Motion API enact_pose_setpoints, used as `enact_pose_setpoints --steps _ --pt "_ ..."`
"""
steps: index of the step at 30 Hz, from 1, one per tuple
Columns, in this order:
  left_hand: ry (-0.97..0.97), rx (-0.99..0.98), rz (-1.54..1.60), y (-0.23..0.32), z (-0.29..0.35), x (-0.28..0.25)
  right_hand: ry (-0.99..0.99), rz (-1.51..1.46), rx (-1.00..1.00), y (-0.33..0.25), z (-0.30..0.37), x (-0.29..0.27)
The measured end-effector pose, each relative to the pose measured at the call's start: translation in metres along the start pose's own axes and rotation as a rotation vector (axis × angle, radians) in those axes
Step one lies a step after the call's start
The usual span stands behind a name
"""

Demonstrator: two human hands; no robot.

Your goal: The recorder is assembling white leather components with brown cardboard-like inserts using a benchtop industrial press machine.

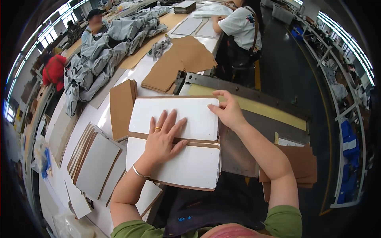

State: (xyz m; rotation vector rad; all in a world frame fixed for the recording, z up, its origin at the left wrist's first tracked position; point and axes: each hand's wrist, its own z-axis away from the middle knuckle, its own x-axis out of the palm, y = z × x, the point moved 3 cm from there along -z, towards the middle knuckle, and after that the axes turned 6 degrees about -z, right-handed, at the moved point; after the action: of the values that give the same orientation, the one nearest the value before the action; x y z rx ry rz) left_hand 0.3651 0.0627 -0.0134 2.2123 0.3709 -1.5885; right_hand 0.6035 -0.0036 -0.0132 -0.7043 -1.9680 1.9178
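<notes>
Two white-faced cardboard panels lie in front of me, an upper panel (170,115) and a lower panel (186,166), with a brown strip showing between them. The lower one appears to rest on a stack, its layered edges visible. My left hand (164,139) lies flat with fingers spread, across the gap between the panels and pressing on both. My right hand (230,111) grips the upper panel at its top right corner, thumb on the white face and fingers at the far edge. Right beside the panels is a metal-plated cutter table (242,154).
A dark metal bar (254,90) with a yellow strip crosses behind the cutter table. Brown cardboard sheets (186,55) lie beyond, and more brown boards (297,164) sit at the right. Fanned white panels (97,166) stand left. Grey fabric (115,43) is heaped farther off; co-workers sit nearby.
</notes>
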Motion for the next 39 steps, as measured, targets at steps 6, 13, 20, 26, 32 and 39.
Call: enact_pose_setpoints --steps 6,13,20,26,32,39 --pt "-0.159 -0.021 -0.154 -0.010 -0.015 0.008 0.231 -0.046 -0.191 -0.031 0.004 -0.075" --pt "-0.170 0.113 -0.374 -0.017 -0.039 0.013 0.290 0.233 0.275 0.008 0.031 -0.241" --pt "-0.172 0.404 -0.100 0.105 -0.131 0.058 0.160 1.053 -0.263 0.014 0.055 -0.194" --pt "-0.355 0.368 -0.161 0.149 -0.150 0.069 0.048 1.246 -0.162 0.032 0.083 -0.179" --pt "-0.250 0.380 -0.156 0.141 -0.164 0.080 0.093 1.315 -0.287 0.040 0.064 -0.183" --pt "-0.355 0.348 -0.134 0.143 -0.163 0.071 0.091 1.284 -0.251 0.033 0.067 -0.179"
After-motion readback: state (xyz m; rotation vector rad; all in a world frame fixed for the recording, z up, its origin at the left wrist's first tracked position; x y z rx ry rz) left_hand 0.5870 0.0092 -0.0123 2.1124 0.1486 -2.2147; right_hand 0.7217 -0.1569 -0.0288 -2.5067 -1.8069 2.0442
